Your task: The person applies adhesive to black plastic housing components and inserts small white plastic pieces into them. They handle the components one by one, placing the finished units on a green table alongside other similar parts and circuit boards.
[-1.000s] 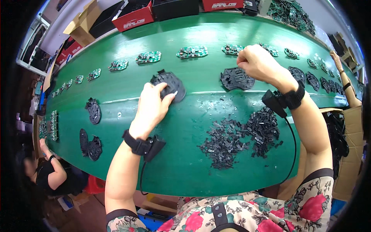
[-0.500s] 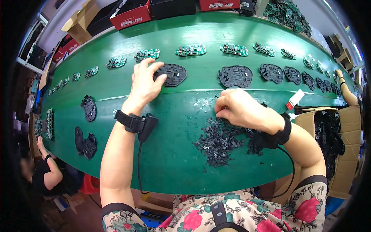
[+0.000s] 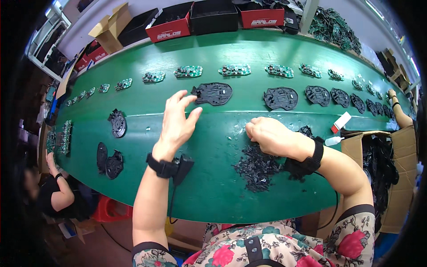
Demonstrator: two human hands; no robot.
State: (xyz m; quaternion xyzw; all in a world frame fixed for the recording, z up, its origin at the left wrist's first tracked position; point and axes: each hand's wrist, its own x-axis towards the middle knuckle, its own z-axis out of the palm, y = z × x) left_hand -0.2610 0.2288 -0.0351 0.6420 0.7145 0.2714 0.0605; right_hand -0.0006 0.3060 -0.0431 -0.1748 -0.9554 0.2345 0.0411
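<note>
My left hand (image 3: 178, 122) is open, its fingers spread at the left end of a black moulded plastic shell (image 3: 215, 94). Whether the fingertips touch the shell, I cannot tell. My right hand (image 3: 275, 138) is closed in a pinch at the far side of a pile of small black plastic parts (image 3: 254, 171). Anything between those fingertips is hidden. Small clear bits (image 3: 235, 129) lie scattered just left of the right hand. Another black shell (image 3: 281, 98) lies beyond it.
Green circuit boards (image 3: 235, 70) form a row along the far side, with more black shells (image 3: 340, 97) at right. A white bottle (image 3: 333, 140) and a small box (image 3: 341, 122) lie near a carton (image 3: 353, 153). Co-workers' hands (image 3: 391, 93) show at both ends.
The view has shifted, so the bench things appear farther right and lower. My left hand has drawn back slightly toward me from the shell. My right hand stays pinched by the pile.
</note>
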